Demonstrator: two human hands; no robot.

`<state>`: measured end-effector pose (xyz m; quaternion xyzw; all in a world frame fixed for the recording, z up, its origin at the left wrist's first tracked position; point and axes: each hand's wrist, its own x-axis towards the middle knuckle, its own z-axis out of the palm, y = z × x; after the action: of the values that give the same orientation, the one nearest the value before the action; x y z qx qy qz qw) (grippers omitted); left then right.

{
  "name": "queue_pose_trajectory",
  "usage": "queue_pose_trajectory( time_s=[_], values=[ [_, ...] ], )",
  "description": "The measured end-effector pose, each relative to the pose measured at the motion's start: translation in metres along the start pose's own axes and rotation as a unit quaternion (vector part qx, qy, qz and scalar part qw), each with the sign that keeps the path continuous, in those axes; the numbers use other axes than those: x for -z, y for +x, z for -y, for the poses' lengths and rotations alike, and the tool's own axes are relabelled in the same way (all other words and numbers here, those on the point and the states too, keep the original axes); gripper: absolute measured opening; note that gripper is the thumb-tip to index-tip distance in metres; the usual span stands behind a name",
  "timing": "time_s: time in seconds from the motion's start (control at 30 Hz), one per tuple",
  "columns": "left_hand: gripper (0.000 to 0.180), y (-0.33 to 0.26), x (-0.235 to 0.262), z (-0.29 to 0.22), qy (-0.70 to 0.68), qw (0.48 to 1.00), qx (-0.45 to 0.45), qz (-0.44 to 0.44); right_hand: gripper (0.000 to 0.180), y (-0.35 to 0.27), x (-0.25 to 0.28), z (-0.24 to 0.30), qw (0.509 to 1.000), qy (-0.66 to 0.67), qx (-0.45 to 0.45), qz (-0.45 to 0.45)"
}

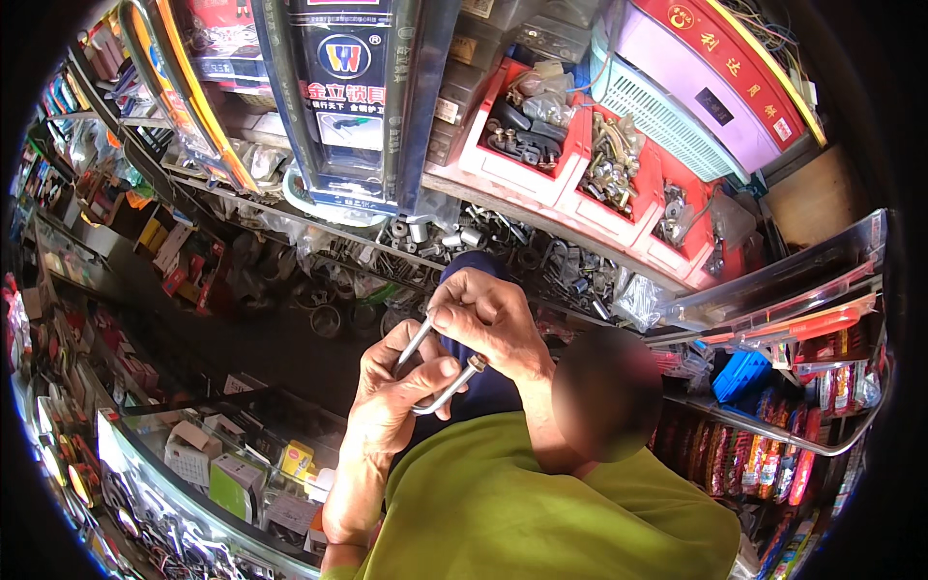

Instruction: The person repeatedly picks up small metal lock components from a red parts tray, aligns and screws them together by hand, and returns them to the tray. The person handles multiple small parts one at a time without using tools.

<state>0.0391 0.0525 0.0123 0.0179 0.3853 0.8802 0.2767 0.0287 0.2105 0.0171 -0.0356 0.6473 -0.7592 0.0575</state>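
A grey metal U-bolt (447, 394) is held in front of my body, its bend partly covered by fingers. My left hand (391, 391) is closed round it, the thumb lying between the two legs. A brownish nut (477, 362) sits at the end of the nearer leg. At the tip of the farther leg, my right hand (493, 324) pinches with thumb and index finger. Whether a second nut is under those fingertips cannot be made out.
Red bins (609, 179) of bolts and fittings stand on a shelf ahead. Loose metal hardware (464, 237) lies below it. To the left is a glass display case (174, 425) with small boxes. Packaged goods (764, 445) hang at the right, near a blue basket (740, 375).
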Motion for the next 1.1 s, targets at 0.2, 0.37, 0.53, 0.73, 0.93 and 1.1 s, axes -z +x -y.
queue_pose_trajectory(
  time_s=[0.2, 0.37, 0.53, 0.73, 0.93, 1.1],
  values=[
    [0.025, 0.000, 0.004, 0.003, 0.009, 1.000, 0.013, 0.003, 0.013, 0.001, 0.004, 0.005, 1.000, 0.005, -0.019, -0.005],
    [0.025, 0.001, 0.005, 0.005, 0.036, 0.999, 0.012, 0.001, 0.015, 0.000, 0.003, 0.004, 0.999, 0.035, -0.018, 0.015],
    [0.026, 0.000, -0.001, 0.004, 0.062, 0.998, 0.003, -0.033, 0.014, -0.002, 0.001, 0.009, 0.998, 0.021, -0.050, 0.014],
    [0.022, -0.003, -0.006, 0.000, 0.100, 0.995, 0.026, -0.005, 0.030, 0.000, 0.004, 0.007, 0.998, -0.011, -0.062, 0.026],
    [0.027, -0.002, -0.004, 0.001, 0.070, 0.996, 0.041, -0.020, 0.021, 0.001, 0.009, 0.005, 0.995, -0.004, -0.072, 0.062],
    [0.028, -0.003, 0.000, 0.005, 0.079, 0.996, 0.050, 0.008, 0.012, -0.001, 0.017, 0.009, 0.993, 0.026, -0.057, 0.100]
  ],
)
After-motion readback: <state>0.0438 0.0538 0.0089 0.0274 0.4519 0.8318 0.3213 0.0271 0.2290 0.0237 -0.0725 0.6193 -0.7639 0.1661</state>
